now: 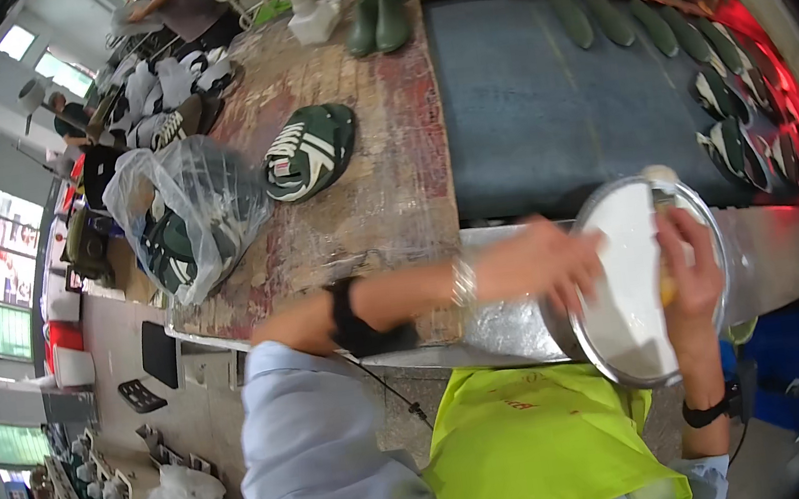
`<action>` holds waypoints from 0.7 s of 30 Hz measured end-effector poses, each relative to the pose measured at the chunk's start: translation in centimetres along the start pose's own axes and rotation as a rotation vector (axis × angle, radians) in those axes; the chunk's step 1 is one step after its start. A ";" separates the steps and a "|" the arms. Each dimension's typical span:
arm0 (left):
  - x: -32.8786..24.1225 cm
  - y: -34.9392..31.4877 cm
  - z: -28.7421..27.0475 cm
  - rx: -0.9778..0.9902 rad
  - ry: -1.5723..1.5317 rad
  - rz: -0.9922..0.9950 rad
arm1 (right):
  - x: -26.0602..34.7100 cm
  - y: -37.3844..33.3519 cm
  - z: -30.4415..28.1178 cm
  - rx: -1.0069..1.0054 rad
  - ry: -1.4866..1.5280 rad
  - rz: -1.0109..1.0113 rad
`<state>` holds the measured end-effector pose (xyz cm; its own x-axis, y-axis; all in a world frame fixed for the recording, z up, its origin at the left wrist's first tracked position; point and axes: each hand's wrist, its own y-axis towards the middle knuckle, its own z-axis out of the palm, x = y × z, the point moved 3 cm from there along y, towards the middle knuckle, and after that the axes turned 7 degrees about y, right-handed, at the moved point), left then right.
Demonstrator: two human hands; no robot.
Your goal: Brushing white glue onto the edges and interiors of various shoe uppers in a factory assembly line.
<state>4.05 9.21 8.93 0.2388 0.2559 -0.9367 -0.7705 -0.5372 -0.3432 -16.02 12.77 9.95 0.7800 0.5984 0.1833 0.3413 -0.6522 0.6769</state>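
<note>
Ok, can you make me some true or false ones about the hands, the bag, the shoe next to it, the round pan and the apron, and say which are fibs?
1. The left hand and the right hand have no gloves on. True.
2. The clear plastic bag has green-and-white shoes in it. True.
3. The right hand is inside the clear plastic bag. False: it is at the round pan.
4. The inside of the round pan looks black. False: it looks white.
5. The apron is bright yellow-green. True.
6. The single shoe next to the clear plastic bag is on the floor. False: it is on the brown table.
</note>
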 end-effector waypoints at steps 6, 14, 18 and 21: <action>7.9 -11.9 -30.4 -0.908 1.716 -0.235 | -7.8 -2.8 -0.4 -0.262 0.564 0.660; 17.1 -11.8 -37.5 -0.750 0.794 -0.651 | -9.0 -8.1 -1.3 -0.454 0.855 1.249; 12.9 -6.2 -32.8 -0.487 1.164 -0.503 | -8.3 -8.4 -1.0 -0.481 0.954 1.296; 12.2 -4.3 -33.1 -0.446 1.382 -0.528 | -7.9 -7.5 -0.7 -0.500 1.007 1.281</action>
<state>29.88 -11.93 -3.27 0.9541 -0.2956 0.0483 -0.2524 -0.8805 -0.4013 -25.10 13.33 3.93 -0.2788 0.0097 0.9603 -0.5331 -0.8333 -0.1463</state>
